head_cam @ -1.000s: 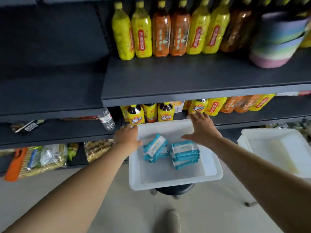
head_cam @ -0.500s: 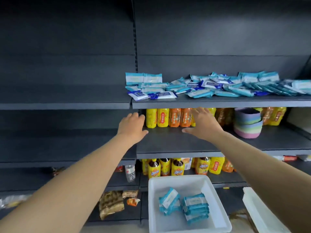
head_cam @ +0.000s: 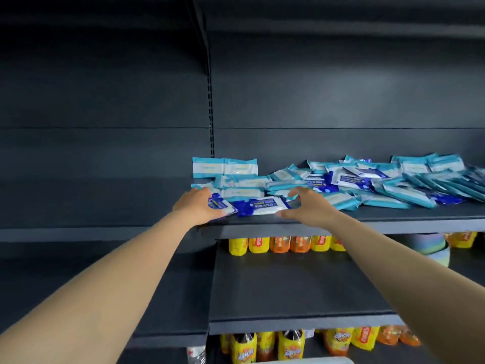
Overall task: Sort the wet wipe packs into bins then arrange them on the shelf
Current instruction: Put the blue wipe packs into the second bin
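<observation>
**Head view: both hands at the wipe shelf, bin gone from sight**

Head view, item by item, as I read it from my station.

1. Change since half a second ago: both hands have risen from the drinks shelf to the shelf above it. The white bin with sorted packs has dropped out of view except for a pale sliver at the bottom edge.

2. Left hand [head_cam: 196, 208]: fingers curled round a dark-blue wet wipe pack [head_cam: 220, 203] at the shelf's left front corner, gripping it.

3. Right hand [head_cam: 305, 208]: thumb and fingers spread apart, holding nothing, reaching at the right end of a second dark-blue pack [head_cam: 261, 206]; I cannot tell whether the fingertips touch it.

4. Wet wipe packs [head_cam: 341, 182]: flat soft pouches in two liveries, teal with white labels and dark blue with white panels. They lie scattered and overlapping along the upper shelf [head_cam: 393, 222], from its left post to the right edge of view. Two teal packs stand upright against the back panel at the left. Count: two dark-blue packs at the front by my hands, at least two more deeper in the heap; teal packs too overlapped to count, well over a dozen.

5. Drink bottles [head_cam: 278, 244]: yellow and orange, one row under the wipe shelf, six bases plainly visible; another row lower down.

6. Stacked pastel bowls [head_cam: 430, 248]: one stack, right of the bottles.
</observation>
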{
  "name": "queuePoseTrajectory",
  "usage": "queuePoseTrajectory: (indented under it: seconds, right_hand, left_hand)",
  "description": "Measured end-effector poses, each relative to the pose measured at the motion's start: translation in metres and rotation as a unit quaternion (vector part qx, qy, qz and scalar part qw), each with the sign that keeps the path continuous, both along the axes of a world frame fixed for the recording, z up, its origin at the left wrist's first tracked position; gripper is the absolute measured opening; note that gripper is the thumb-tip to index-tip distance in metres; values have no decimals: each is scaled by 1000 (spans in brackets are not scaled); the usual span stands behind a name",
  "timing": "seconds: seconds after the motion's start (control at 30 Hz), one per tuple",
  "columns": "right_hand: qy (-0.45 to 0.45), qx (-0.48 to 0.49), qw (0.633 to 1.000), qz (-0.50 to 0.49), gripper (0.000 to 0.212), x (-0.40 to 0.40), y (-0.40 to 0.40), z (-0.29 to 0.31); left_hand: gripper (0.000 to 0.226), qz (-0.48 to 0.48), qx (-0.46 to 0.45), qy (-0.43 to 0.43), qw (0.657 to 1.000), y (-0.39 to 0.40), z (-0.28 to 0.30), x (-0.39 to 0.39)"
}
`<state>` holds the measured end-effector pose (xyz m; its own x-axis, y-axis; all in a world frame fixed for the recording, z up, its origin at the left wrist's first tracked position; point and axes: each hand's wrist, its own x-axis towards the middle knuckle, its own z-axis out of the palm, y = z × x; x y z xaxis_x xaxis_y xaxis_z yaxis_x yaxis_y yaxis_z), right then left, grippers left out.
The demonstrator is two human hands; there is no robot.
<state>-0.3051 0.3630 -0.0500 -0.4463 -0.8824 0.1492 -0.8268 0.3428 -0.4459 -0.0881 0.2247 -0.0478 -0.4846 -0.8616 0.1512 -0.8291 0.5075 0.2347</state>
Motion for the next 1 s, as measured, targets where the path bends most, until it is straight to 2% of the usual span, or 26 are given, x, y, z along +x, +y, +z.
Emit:
queuePoseTrajectory:
  seconds: [0.1, 0.27, 0.37, 0.43, 0.53, 0.73, 0.9, 1.0]
  right_hand:
    - [-26, 36, 999, 5, 71, -19, -43, -8]
    - [-44, 65, 997, -2, 69, -36, -89, -12]
    - [-22, 91, 996, -7, 68, -35, -101, -8]
    - [-23, 116, 993, -13, 70, -34, -106, -5]
    - [-49, 140, 989, -27, 75, -33, -110, 0]
    - [-101, 142, 983, -59, 86, -35, -101, 2]
    - [-212, 99, 969, -79, 66, -27, -79, -1]
    - [-283, 47, 953, -95, 66, -16, -53, 0]
  left_hand:
    - [68, -2, 66, -6, 998, -46, -5, -16]
    - [80, 5, 206, 38, 978, -95, -13, -26]
    - [86, 13, 232, 12, 973, -111, -11, -30]
    - [78, 18, 256, 8, 967, -117, -9, -33]
    - [53, 10, 313, 41, 949, -122, -8, -37]
    - [33, 36, 345, 114, 931, -107, -6, -23]
    - [28, 49, 325, 201, 923, -73, -2, 4]
    - [26, 47, 303, 289, 907, -39, 1, 20]
